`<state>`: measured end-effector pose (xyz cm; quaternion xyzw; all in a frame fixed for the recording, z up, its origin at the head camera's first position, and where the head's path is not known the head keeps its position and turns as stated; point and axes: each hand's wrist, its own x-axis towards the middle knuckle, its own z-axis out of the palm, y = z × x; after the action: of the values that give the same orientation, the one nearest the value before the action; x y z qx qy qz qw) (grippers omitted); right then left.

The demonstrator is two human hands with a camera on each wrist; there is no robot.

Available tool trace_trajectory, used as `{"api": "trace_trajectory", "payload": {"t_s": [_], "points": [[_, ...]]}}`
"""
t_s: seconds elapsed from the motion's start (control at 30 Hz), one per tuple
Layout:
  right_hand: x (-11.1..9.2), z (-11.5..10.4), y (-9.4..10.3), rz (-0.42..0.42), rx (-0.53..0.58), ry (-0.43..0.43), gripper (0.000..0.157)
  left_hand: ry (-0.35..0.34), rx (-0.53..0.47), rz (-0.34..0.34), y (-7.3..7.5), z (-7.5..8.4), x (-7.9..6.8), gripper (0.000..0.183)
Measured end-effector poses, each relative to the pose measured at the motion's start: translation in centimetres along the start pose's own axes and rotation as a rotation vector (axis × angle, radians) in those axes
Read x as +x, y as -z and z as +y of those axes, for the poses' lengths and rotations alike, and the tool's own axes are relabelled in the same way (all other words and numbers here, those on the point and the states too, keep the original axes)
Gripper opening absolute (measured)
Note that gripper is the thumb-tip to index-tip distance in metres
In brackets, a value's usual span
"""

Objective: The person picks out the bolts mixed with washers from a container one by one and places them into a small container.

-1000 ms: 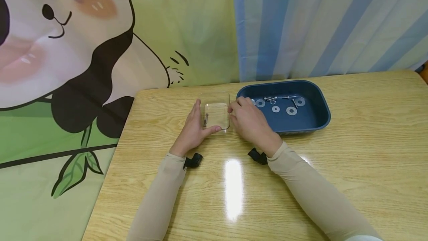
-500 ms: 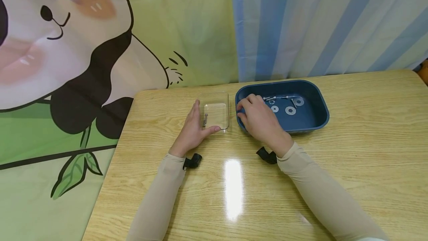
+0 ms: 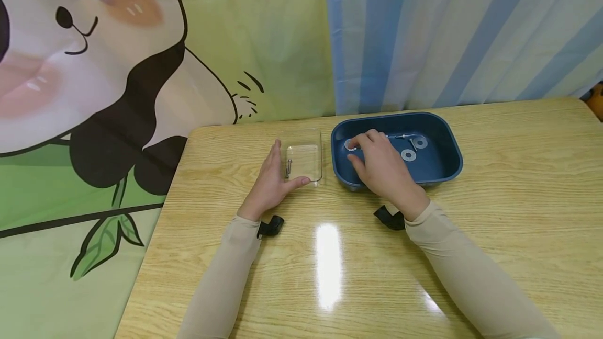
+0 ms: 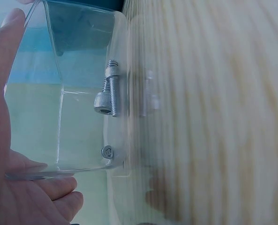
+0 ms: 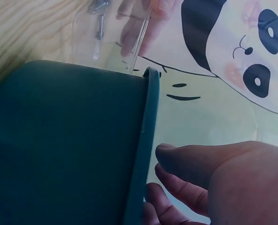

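My left hand (image 3: 269, 181) holds a small clear plastic box (image 3: 322, 157), its thumb across the near side and its fingers along the left wall. Inside that box lie socket-head screws: two crossed screws (image 4: 111, 86) along the wall, plus another screw head (image 4: 108, 152) seen end-on in the left wrist view. My right hand (image 3: 382, 169) hovers over the blue bin (image 3: 453, 167) with loosely bent fingers; thumb and fingertips are apart with nothing between them. Flat washers (image 3: 408, 155) and several screws (image 3: 413, 144) lie on the bin's floor, partly hidden by this hand.
Both containers stand side by side near the back of the wooden table (image 3: 518, 187), a narrow strip of tabletop between them. A striped curtain (image 3: 443, 35) and a panda-print cloth (image 3: 264, 41) hang right behind the table's back edge.
My right hand has moved right, from beside the clear box to over the blue bin, its fingers spreading a little. The left hand and the clear box have stayed put.
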<state>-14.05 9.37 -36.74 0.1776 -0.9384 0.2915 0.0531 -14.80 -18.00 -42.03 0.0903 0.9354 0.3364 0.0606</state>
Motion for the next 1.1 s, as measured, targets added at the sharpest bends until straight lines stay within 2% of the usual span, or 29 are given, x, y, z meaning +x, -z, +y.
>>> {"api": "trace_trajectory", "payload": {"t_s": [0.43,1.1], "points": [[-0.8,2.4,0.9,0.071,0.020,-0.047,0.021,0.001,-0.004,-0.004,0.2,0.1,-0.1,0.122],[-1.5,6.2,2.3,0.073,-0.016,-0.169,0.021,-0.008,0.000,-0.003,0.0,-0.1,0.0,0.123]]}}
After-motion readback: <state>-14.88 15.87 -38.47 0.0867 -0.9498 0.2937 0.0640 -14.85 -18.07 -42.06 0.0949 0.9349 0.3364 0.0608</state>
